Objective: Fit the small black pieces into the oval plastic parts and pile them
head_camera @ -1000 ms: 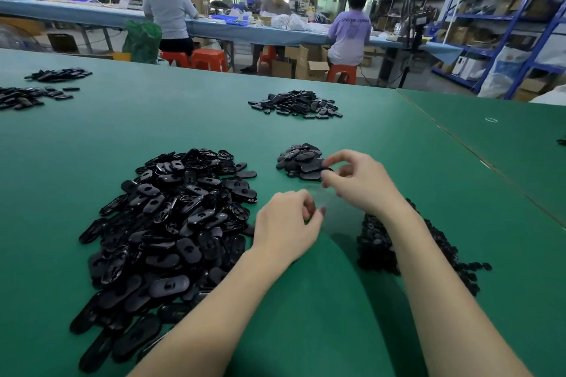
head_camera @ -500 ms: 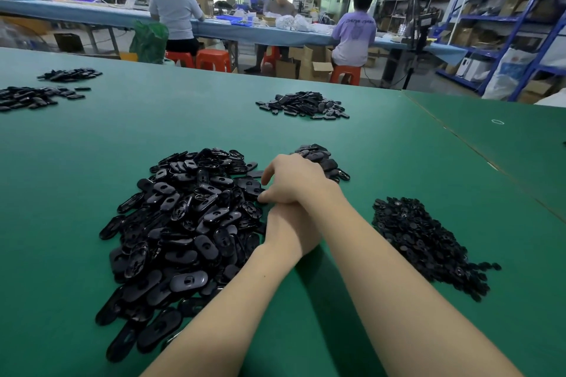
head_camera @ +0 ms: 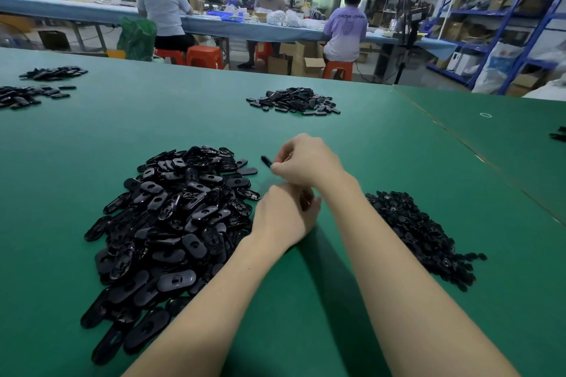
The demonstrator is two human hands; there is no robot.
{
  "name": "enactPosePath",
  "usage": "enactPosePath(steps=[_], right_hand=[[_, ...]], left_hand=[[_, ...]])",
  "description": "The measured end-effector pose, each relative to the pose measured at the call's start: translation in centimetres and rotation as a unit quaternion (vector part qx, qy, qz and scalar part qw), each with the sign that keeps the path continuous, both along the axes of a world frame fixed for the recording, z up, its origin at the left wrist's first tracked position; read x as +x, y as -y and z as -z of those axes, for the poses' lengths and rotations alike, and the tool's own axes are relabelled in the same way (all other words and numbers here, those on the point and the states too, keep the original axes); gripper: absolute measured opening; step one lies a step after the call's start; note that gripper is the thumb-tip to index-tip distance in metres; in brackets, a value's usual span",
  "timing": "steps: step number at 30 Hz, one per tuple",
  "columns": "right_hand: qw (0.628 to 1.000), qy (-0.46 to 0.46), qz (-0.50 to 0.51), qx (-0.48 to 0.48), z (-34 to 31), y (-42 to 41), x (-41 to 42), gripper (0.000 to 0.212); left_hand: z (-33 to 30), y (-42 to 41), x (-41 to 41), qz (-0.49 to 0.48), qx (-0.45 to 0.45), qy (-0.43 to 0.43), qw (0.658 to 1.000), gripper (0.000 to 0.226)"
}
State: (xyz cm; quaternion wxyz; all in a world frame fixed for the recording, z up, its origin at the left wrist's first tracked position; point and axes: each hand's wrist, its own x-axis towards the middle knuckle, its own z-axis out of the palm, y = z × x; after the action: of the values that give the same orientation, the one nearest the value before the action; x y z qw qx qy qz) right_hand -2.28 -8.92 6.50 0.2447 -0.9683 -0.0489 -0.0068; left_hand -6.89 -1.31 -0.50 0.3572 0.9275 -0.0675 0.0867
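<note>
A big heap of black oval plastic parts [head_camera: 171, 223] lies on the green table [head_camera: 92, 138], left of my hands. To the right lies a lower heap of small black pieces [head_camera: 419, 232]. My right hand [head_camera: 306, 162] hovers above the table's middle and pinches one oval part [head_camera: 266, 161], which sticks out to the left. Just below it, my left hand [head_camera: 284, 214] is curled, with something small and dark between its fingers. The small stack seen earlier behind my hands is hidden by my right hand.
Another pile of oval parts [head_camera: 294, 101] sits farther back on the table, and two more piles [head_camera: 27, 95] lie at the far left. A seam [head_camera: 459, 144] splits the table on the right. Beyond the far edge, people sit at a blue bench [head_camera: 92, 9].
My right hand reached left to the big heap and came back up holding an oval part. My left hand stayed curled near the same spot.
</note>
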Motion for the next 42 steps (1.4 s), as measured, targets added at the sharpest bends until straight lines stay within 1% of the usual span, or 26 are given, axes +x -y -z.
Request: enactPosePath(steps=[2, 4, 6, 7, 9, 11, 12, 14, 16, 18, 20, 22, 23, 25, 28, 32, 34, 36, 39, 42], right_hand=[[0.999, 0.022, 0.036, 0.021, -0.1, 2.1, -0.1, 0.007], [0.998, 0.027, 0.056, 0.019, 0.2, 4.3, -0.2, 0.009], [0.998, 0.006, 0.049, 0.03, 0.6, 6.3, -0.5, 0.012], [0.998, -0.009, 0.036, 0.052, 0.9, 7.2, -0.8, 0.013], [0.992, -0.044, 0.008, 0.114, 1.2, 8.5, -1.4, 0.012], [0.985, -0.069, -0.012, 0.156, 1.6, 9.2, -2.0, 0.01], [0.985, -0.076, -0.016, 0.157, 1.8, 9.4, -2.2, 0.009], [0.987, -0.091, -0.012, 0.131, 2.1, 9.6, -2.3, 0.008], [0.991, -0.11, 0.006, 0.078, 2.1, 10.0, -2.3, 0.011], [0.992, -0.12, 0.023, -0.028, 1.9, 10.7, -2.4, 0.01], [0.984, -0.128, 0.048, -0.118, 1.6, 11.5, -2.7, 0.009], [0.975, -0.146, 0.066, -0.153, 1.3, 12.1, -3.3, 0.003], [0.972, -0.158, 0.064, -0.16, 1.2, 12.3, -3.5, 0.006], [0.971, -0.177, 0.041, -0.154, 0.9, 12.6, -3.8, 0.014], [0.973, -0.188, 0.01, -0.133, 0.8, 12.6, -3.9, 0.018], [0.974, -0.188, 0.007, -0.13, 1.1, 12.5, -3.9, 0.018], [0.973, -0.185, 0.006, -0.137, 1.1, 12.5, -3.9, 0.016], [0.977, -0.174, -0.007, -0.122, 1.2, 12.5, -3.8, 0.011], [0.991, -0.13, -0.021, -0.036, 1.3, 12.7, -3.6, 0.004], [0.99, -0.082, -0.02, 0.114, 1.4, 12.7, -3.5, 0.004]], left_hand=[[0.0, -0.3, 0.4, -0.031, -0.022, 0.007, 0.999, 0.016], [0.2, -0.6, 1.1, -0.064, -0.077, 0.011, 0.995, 0.014], [0.0, -0.6, 1.4, -0.068, -0.169, -0.001, 0.983, 0.013], [0.0, -0.5, 1.6, -0.067, -0.211, -0.011, 0.975, 0.016], [-0.4, -0.3, 1.8, -0.046, -0.291, -0.053, 0.954, 0.022], [-0.8, -0.3, 1.9, 0.01, -0.373, -0.115, 0.921, 0.019], [-1.0, -0.3, 1.8, 0.035, -0.406, -0.141, 0.902, 0.017], [-1.0, -0.3, 1.6, 0.049, -0.44, -0.163, 0.881, 0.017], [-0.9, -0.3, 1.5, 0.047, -0.462, -0.176, 0.868, 0.018], [-0.8, -0.2, 1.5, 0.043, -0.485, -0.19, 0.853, 0.016], [-0.9, -0.2, 1.5, 0.041, -0.506, -0.202, 0.838, 0.014], [-1.0, -0.2, 1.6, 0.042, -0.522, -0.211, 0.826, 0.014], [-1.1, -0.2, 1.6, 0.041, -0.527, -0.215, 0.821, 0.015], [-1.2, -0.2, 1.6, 0.04, -0.534, -0.221, 0.816, 0.018], [-1.1, -0.2, 1.5, 0.04, -0.53, -0.227, 0.816, 0.021], [-1.1, -0.3, 1.6, 0.046, -0.522, -0.231, 0.82, 0.028], [-1.1, -0.4, 1.6, 0.049, -0.527, -0.233, 0.816, 0.028], [-1.1, -0.5, 1.6, 0.051, -0.537, -0.236, 0.808, 0.025], [-1.0, -0.8, 1.6, 0.056, -0.547, -0.234, 0.802, 0.017], [-0.9, -0.9, 1.6, 0.062, -0.539, -0.23, 0.808, 0.019]])
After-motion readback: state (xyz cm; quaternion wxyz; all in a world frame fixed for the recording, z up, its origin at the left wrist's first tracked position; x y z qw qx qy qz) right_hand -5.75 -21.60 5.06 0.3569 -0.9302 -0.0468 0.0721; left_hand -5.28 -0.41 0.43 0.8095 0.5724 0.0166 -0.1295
